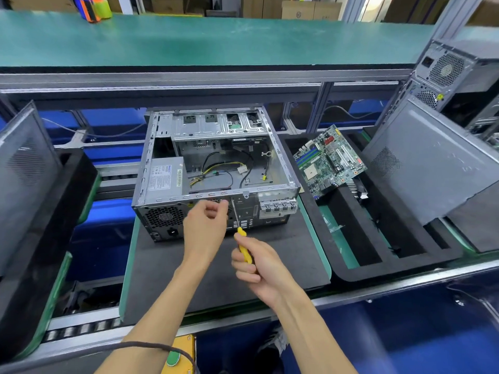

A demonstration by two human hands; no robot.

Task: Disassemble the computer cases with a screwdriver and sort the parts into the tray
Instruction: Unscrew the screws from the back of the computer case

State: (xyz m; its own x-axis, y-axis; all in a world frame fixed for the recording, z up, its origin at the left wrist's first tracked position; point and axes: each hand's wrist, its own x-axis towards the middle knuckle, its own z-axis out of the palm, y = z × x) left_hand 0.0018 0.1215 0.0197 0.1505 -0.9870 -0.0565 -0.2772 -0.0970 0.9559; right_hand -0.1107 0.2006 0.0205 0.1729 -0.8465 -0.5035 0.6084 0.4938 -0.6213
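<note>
left panel: grey side panel (25, 168) with a vent grille, leaning tilted at the far left on black foam.
psu: silver power supply (162, 178) sits in the left part of the open case, label facing up.
computer case: open computer case (216, 168) lies on its side on the dark mat (189, 265) in front of me, rear panel toward me; loose black and yellow cables (224, 168) lie on its floor, drive cage at the far end.
my left hand: left hand (206, 225) is against the rear panel of the case just right of the fan grille, fingers curled, fingertips pinched together near the top edge; too small to tell what they pinch, if anything.
screwdriver: yellow-handled screwdriver (241, 238), shaft angled up and away, tip at the rear panel near the top rim, just right of my left fingertips.
my right hand: right hand (259, 268) is wrapped round the yellow handle, fingers curled tight on it, below and right of the left hand.
tray: black foam tray (378, 255) with long slots sits just right of the case.
motherboard: green motherboard (328, 160) rests tilted at the far end of the tray, beside the case's right wall.
right panel: another grey side panel (432, 168) leans over the tray's right side.
far right: second computer case (456, 74) stands behind that panel, fan grille facing me.
</note>
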